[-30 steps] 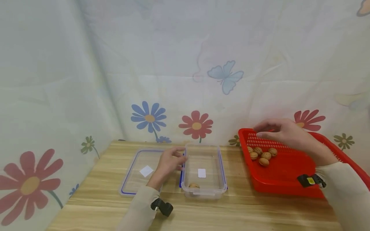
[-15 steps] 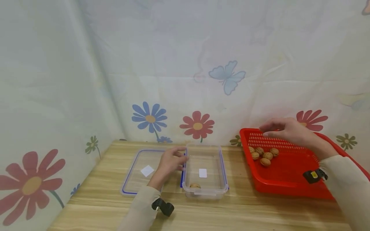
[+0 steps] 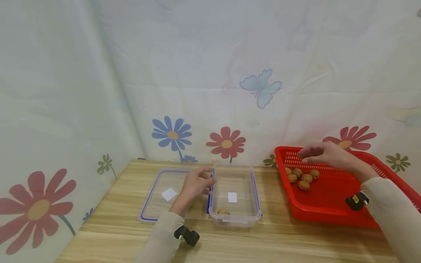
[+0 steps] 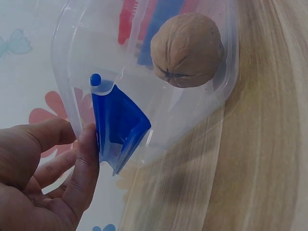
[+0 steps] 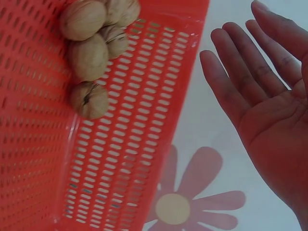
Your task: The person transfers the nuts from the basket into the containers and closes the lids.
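Showing only wrist-close: walnut (image 4: pixel 186 50) seam, right hand (image 5: pixel 269 110) palm empty

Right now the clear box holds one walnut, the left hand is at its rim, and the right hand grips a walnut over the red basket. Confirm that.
One thing is wrong: the right hand grips nothing. The right wrist view shows its palm bare and fingers straight, above the red basket. The clear box does hold one walnut, with the left hand at its rim.

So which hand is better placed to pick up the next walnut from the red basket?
The right hand, probably. It hovers open just above the walnuts in the red basket, holding nothing. The left hand rests at the clear container, touching its blue clip, far from the basket.
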Demonstrator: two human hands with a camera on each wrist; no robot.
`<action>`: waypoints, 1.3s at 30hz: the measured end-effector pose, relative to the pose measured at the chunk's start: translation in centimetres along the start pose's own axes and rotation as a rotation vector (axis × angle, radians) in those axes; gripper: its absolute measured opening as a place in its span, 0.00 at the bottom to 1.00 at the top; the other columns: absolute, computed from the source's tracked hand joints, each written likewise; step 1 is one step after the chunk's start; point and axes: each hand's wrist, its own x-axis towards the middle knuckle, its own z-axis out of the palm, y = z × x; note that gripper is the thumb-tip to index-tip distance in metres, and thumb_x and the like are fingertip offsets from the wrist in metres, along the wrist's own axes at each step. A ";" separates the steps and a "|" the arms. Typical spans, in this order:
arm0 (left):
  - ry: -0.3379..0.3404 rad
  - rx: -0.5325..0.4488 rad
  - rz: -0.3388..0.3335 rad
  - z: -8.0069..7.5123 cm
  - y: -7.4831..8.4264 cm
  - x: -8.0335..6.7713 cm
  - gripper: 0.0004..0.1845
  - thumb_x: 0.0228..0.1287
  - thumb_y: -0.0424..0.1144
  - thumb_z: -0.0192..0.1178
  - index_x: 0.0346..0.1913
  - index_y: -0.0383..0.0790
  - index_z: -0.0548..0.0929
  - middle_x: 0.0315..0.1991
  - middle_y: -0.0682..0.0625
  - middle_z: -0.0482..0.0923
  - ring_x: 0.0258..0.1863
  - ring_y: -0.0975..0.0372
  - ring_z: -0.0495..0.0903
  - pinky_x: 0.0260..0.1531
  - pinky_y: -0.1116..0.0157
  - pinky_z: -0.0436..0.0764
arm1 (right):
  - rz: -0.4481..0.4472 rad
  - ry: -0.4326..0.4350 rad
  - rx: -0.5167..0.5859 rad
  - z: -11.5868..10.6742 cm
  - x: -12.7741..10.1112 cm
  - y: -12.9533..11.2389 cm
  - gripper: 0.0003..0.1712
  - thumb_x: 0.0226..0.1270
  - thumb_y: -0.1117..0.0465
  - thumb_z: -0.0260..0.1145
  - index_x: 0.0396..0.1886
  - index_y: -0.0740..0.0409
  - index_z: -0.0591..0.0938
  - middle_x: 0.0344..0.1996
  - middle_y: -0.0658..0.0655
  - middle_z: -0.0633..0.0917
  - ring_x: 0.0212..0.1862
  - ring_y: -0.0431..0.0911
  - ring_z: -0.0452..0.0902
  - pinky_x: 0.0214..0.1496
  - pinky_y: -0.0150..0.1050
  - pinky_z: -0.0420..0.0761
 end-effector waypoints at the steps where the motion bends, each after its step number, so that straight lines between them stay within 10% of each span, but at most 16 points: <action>1: 0.000 -0.001 0.002 0.0 0.0 0.0 0.23 0.70 0.27 0.69 0.66 0.33 0.83 0.45 0.38 0.83 0.33 0.55 0.86 0.31 0.60 0.92 | 0.002 -0.006 0.002 0.1 0.0 0.2 0.27 0.71 0.60 0.76 0.66 0.65 0.82 0.59 0.66 0.86 0.57 0.57 0.84 0.59 0.58 0.87; 39: -0.001 0.021 0.014 0.0 -0.5 -0.1 0.24 0.70 0.30 0.70 0.67 0.36 0.83 0.45 0.39 0.82 0.35 0.54 0.86 0.32 0.61 0.92 | 0.065 -0.270 0.010 2.9 0.5 4.3 0.27 0.64 0.59 0.81 0.60 0.64 0.86 0.53 0.61 0.88 0.51 0.52 0.85 0.62 0.61 0.85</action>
